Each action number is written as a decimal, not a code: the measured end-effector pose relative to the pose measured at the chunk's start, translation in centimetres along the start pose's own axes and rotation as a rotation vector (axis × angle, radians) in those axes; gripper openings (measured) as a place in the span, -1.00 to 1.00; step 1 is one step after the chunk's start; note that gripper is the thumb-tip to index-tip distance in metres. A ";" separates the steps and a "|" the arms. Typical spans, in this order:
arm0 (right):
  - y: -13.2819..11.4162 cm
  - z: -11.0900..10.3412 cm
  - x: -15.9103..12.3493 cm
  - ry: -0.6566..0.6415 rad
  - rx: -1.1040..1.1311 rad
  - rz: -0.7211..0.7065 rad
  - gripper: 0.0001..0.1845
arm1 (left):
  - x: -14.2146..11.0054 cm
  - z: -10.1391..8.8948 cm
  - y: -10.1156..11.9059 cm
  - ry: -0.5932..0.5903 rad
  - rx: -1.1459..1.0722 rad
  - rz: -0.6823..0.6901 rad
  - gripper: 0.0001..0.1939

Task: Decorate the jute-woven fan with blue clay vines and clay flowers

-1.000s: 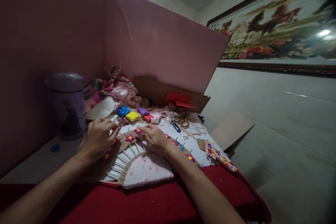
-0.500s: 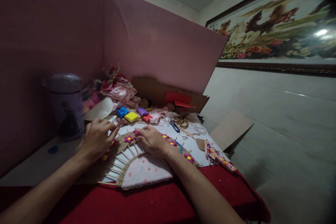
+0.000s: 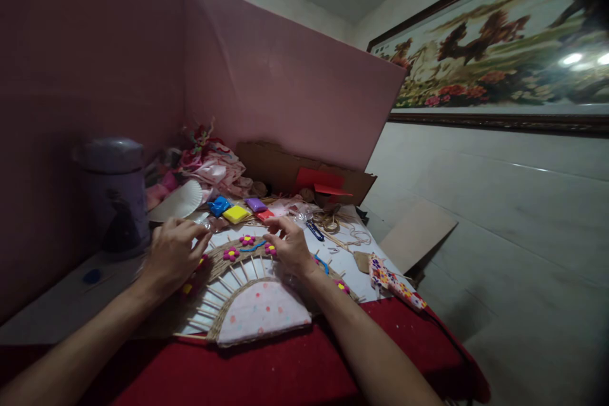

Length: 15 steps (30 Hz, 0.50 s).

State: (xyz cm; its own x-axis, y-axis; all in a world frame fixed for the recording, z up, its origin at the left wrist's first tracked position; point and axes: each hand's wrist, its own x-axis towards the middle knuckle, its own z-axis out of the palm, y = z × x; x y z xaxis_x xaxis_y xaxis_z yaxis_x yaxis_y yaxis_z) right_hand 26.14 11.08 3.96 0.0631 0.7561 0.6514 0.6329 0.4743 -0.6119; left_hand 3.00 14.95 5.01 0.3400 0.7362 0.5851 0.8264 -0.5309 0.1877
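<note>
A half-round fan (image 3: 264, 317) of thin sticks and twine, with a spotted cloth centre, lies in front of me. Along its twine band sit pink clay flowers (image 3: 231, 254) with yellow middles. A wavy blue clay strip (image 3: 252, 246) lies between two flowers, and another blue strip (image 3: 322, 264) curves further right. My right hand (image 3: 291, 250) is over the band by a flower, thumb and forefinger apart, with nothing seen between them. My left hand (image 3: 174, 257) is bent over the fan's left part, thumb and forefinger tips close together; anything between them is too small to make out.
Behind the fan lie blue (image 3: 219, 205), yellow (image 3: 236, 214) and purple (image 3: 255, 204) clay packs. A lilac flask (image 3: 117, 196) stands at left. A cutter knife (image 3: 314, 231) and a flower-patterned glue gun (image 3: 394, 282) lie at right. Crumpled pink cloth (image 3: 216, 171) is piled at the back.
My right hand has lifted and moved slightly right, its fingers spreading. The blue strip and flowers that were under it now show. My left hand stays nearly in place.
</note>
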 end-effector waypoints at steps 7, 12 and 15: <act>0.4 -0.7 -0.2 0.139 -0.053 -0.014 -0.90 | 0.3 0.5 -0.7 0.027 0.000 -0.041 -0.65; 0.7 -1.1 -0.5 0.144 -0.061 -0.069 -0.85 | 0.4 0.3 -1.2 0.024 0.015 -0.062 -0.67; 1.0 -1.4 -0.5 0.170 -0.065 -0.068 -0.82 | 0.5 0.2 -1.3 0.018 0.056 -0.094 -0.67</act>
State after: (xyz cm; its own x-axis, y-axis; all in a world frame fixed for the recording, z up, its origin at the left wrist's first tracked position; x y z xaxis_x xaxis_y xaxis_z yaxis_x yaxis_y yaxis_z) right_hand 27.82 10.49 3.69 0.1447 0.6339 0.7597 0.6882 0.4872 -0.5376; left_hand 2.20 16.11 4.90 0.2519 0.7735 0.5816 0.8781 -0.4353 0.1986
